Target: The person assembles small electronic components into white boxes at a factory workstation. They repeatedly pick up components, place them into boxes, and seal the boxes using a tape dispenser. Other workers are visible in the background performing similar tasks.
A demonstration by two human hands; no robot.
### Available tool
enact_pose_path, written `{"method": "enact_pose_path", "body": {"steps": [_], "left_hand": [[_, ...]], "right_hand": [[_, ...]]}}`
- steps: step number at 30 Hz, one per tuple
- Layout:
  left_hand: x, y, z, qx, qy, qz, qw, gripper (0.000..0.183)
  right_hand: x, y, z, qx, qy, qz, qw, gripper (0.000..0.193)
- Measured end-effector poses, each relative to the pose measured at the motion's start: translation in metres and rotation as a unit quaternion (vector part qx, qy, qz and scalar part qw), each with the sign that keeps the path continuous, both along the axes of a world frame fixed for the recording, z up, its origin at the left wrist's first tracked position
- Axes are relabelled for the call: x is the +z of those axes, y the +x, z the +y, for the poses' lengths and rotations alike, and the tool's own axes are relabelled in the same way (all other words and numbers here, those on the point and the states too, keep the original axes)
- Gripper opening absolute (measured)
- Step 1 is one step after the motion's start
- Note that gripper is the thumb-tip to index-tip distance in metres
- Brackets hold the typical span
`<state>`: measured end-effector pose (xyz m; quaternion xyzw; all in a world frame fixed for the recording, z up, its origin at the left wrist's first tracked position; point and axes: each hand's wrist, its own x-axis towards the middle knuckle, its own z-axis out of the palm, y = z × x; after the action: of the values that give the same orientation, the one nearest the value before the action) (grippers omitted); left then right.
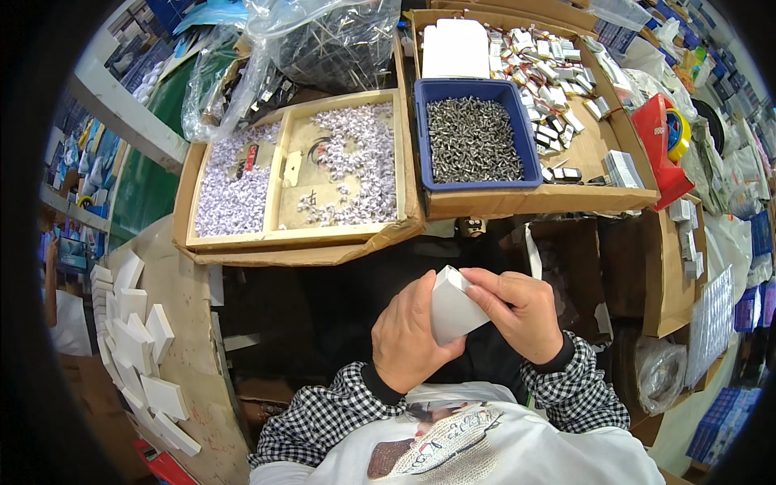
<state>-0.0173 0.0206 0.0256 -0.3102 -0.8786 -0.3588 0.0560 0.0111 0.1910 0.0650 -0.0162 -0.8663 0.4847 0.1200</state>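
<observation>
A small white box point(455, 311) is held upright and slightly tilted in front of my body. My left hand point(406, 338) is closed round its left side, with the thumb across the lower front. At the upper end of the box, my right hand point(524, 311) presses its thumb and bent fingers on the top edge. Whether a flap there is folded in, I cannot tell. Both arms wear black-and-white checked sleeves.
Ahead on the left stands a divided wooden tray point(279, 174) of small white pieces. Beside it, a blue bin point(420, 133) holds small metal parts; several small white-and-black parts point(550, 89) lie to its right. White boxes point(137, 339) are piled on the left table point(212, 404).
</observation>
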Motion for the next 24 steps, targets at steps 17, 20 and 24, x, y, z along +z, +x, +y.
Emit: {"method": "enact_pose_path", "body": {"steps": [17, 20, 24], "left_hand": [[-0.02, 0.018, -0.008, -0.038, 0.145, -0.288, 0.946, 0.074], [-0.034, 0.017, -0.027, -0.114, 0.178, -0.339, 0.917, 0.053], [-0.046, 0.022, -0.041, -0.112, 0.316, -0.482, 0.809, 0.039]], "right_hand": [[-0.027, 0.008, 0.011, 0.191, 0.006, -0.046, 0.98, 0.036], [-0.045, 0.023, 0.007, 0.167, -0.081, -0.099, 0.978, 0.034], [-0.063, 0.047, -0.007, 0.063, -0.187, -0.142, 0.97, 0.033]]}}
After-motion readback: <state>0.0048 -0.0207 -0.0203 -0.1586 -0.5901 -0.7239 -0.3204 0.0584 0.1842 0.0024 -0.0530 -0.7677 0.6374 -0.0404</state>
